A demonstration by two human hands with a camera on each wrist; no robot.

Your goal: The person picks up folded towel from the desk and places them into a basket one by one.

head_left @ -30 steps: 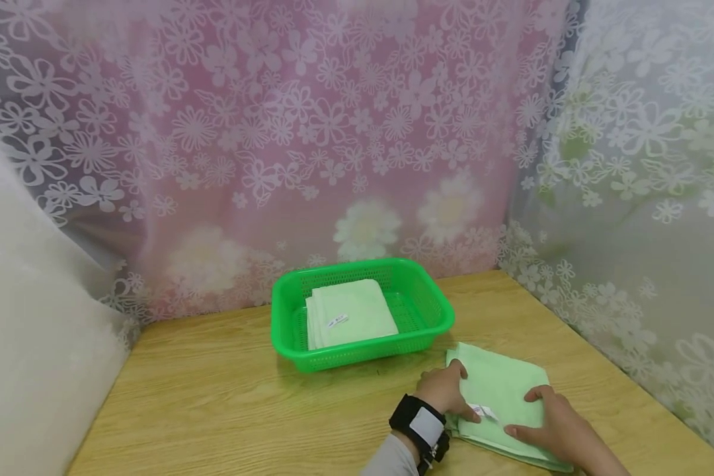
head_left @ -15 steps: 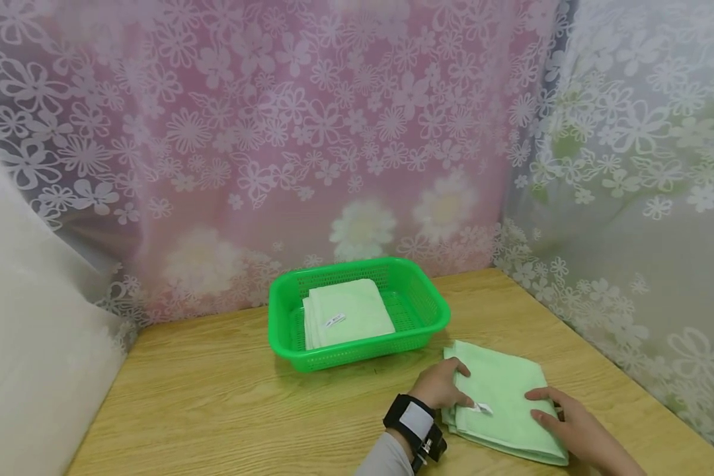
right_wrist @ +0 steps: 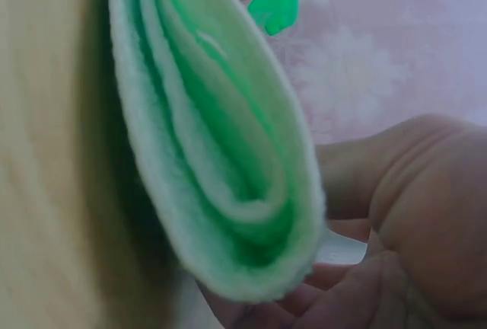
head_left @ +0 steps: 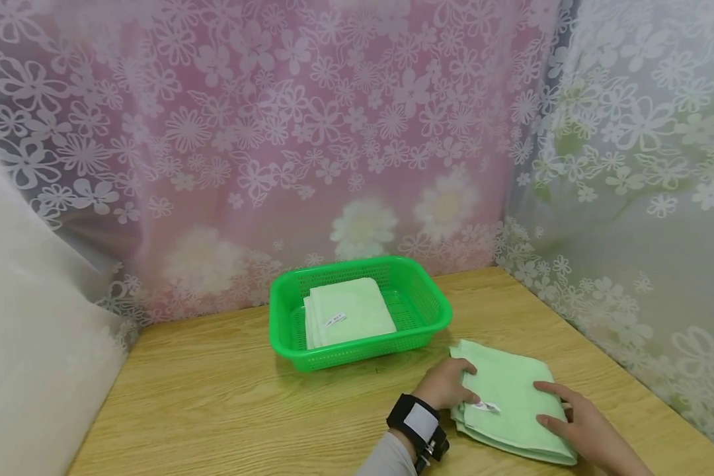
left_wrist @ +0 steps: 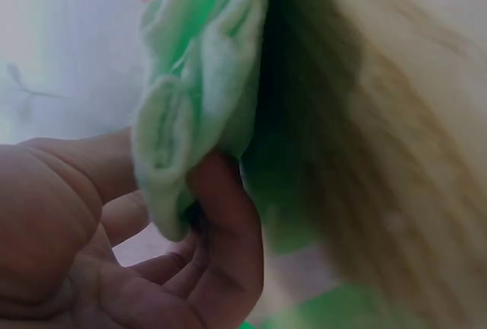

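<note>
A folded pale green towel [head_left: 512,396] with a small white label lies at the table's front right, its edges close over the wood. My left hand [head_left: 445,385] grips its left edge, thumb on top beside the label. In the left wrist view the fingers [left_wrist: 228,230] curl beneath the folded layers. On the opposite edge my right hand [head_left: 577,420] holds the towel, thumb and index finger over the top. The right wrist view shows the rounded, layered fold [right_wrist: 251,211] between that thumb and the fingers below. A second folded towel [head_left: 351,311], also labelled, rests inside a green basket [head_left: 363,350].
The basket, with perforated sides, stands behind and left of the hands on the wooden table [head_left: 232,403]. A pink floral curtain [head_left: 309,132] hangs along the back, a pale one [head_left: 631,231] on the right, and white sheeting [head_left: 30,317] on the left.
Over the last second my right thumb has drawn back from the towel's top toward its right edge. My left thumb has pulled back slightly from the label. The basket stays put.
</note>
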